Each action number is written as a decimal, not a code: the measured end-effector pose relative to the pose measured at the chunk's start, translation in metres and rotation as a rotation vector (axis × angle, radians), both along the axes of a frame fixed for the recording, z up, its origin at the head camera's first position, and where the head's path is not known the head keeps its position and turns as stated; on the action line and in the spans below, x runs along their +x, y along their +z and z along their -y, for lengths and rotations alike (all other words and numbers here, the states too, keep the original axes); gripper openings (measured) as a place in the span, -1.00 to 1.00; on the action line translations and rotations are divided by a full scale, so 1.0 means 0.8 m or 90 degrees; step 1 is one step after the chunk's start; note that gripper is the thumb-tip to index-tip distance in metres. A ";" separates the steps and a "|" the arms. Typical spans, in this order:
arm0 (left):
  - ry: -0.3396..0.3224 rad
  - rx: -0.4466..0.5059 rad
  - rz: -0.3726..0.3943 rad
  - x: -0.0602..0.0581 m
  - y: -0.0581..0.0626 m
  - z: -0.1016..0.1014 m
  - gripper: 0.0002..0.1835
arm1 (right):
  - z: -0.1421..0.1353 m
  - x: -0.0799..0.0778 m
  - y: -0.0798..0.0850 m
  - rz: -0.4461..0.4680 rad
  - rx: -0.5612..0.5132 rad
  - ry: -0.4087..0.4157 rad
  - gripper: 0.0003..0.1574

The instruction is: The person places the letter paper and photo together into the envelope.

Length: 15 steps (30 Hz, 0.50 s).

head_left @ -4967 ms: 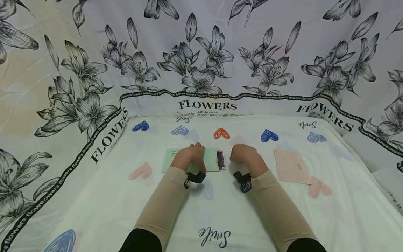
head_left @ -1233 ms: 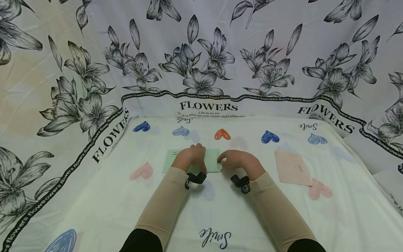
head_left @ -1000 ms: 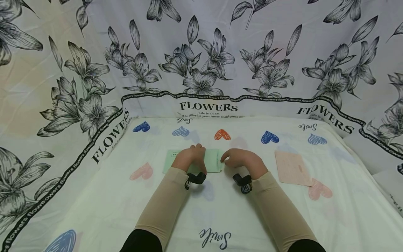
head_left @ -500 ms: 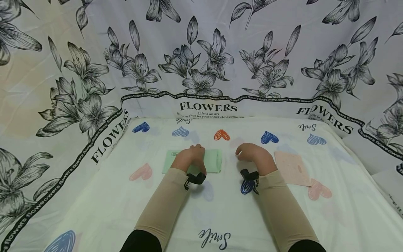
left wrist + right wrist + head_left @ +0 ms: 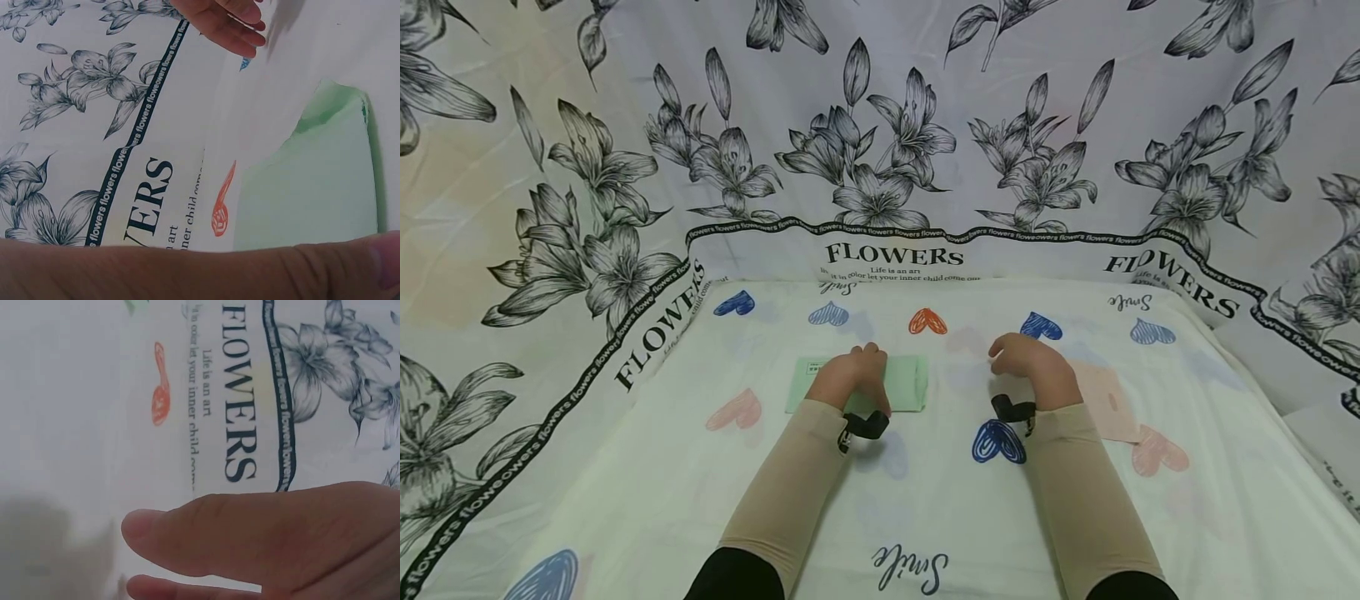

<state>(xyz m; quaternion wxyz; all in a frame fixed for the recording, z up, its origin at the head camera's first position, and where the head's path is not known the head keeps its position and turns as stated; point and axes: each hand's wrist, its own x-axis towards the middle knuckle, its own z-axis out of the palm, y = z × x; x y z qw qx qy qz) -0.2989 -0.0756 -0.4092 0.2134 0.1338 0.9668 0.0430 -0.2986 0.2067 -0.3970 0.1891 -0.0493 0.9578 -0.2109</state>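
Observation:
A light green paper envelope (image 5: 904, 383) lies flat on the white cloth, a little left of centre. My left hand (image 5: 850, 375) holds it down, fingers at its far edge and thumb at its near edge; the fingertips are partly hidden. In the left wrist view the right end of the envelope (image 5: 312, 194) gapes slightly at one corner, with a torn-looking rim. To its right, my right hand (image 5: 1037, 367) hovers apart from it. The right wrist view shows the thumb (image 5: 169, 531) and a finger spaced apart with nothing between them.
A flat pink paper piece (image 5: 1112, 408) lies at the right, partly covered by the right forearm and hand. The white cloth (image 5: 940, 492) carries printed hearts and words. Behind it rises a flower-printed curtain (image 5: 955, 200) with a black lettered band.
A dark purple strip showed at the envelope's right end five seconds ago; it no longer shows. My right hand reached that end, then drew off to the right. The left hand stayed put.

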 end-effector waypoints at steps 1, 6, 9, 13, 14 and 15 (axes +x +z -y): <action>-0.001 0.001 -0.001 0.000 0.000 0.000 0.06 | -0.002 0.000 0.000 0.000 -0.002 -0.005 -0.49; -0.008 -0.003 -0.004 0.000 0.000 0.000 0.07 | -0.013 -0.004 -0.004 -0.004 0.003 -0.021 -0.43; -0.007 -0.005 -0.002 0.000 0.001 0.000 0.06 | -0.020 -0.007 -0.007 -0.004 0.011 -0.029 -0.37; -0.007 -0.005 -0.003 0.001 0.002 0.000 0.06 | -0.031 -0.009 -0.008 -0.010 0.029 -0.042 -0.28; -0.006 -0.004 -0.003 0.001 0.002 0.000 0.06 | -0.034 -0.009 -0.007 -0.011 0.033 -0.047 -0.26; -0.004 -0.004 -0.003 0.001 0.002 0.000 0.06 | -0.036 -0.009 -0.007 -0.012 0.037 -0.051 -0.25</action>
